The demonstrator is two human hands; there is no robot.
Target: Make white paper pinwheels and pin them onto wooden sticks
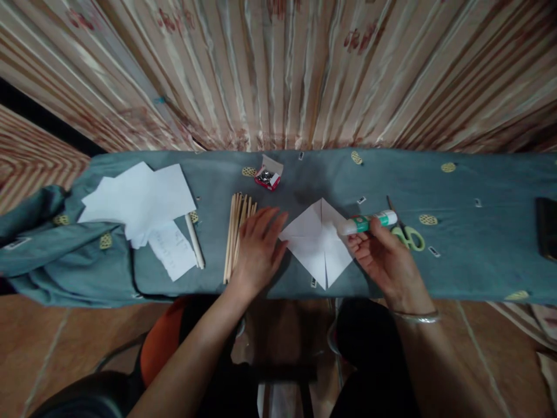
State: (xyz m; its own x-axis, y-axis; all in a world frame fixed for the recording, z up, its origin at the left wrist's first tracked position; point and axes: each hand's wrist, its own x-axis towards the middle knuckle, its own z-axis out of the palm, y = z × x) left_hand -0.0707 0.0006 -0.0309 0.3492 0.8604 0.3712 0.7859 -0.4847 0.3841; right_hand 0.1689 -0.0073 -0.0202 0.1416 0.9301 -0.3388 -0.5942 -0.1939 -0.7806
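Note:
A square of white paper (pixel 304 238), cut in from its corners toward the middle, lies on the cloth like a diamond. My right hand (pixel 387 258) is closed round a green and white glue stick (pixel 369 222), held nearly level over the paper's right side. Fingers apart and holding nothing, my left hand (pixel 260 247) hovers by the paper's left corner. Partly behind that hand lies a bundle of thin wooden sticks (pixel 234 232). Green-handled scissors (pixel 409 237) rest just beyond the glue stick, their blades partly hidden.
A small open red box (pixel 268 174) with shiny metal bits stands behind the sticks. White paper sheets (pixel 148 194) and a white rod (pixel 194 241) lie to the left. A dark object (pixel 546 226) sits at the far right. Striped curtains (pixel 278 75) hang behind the cloth-covered table (pixel 470 255).

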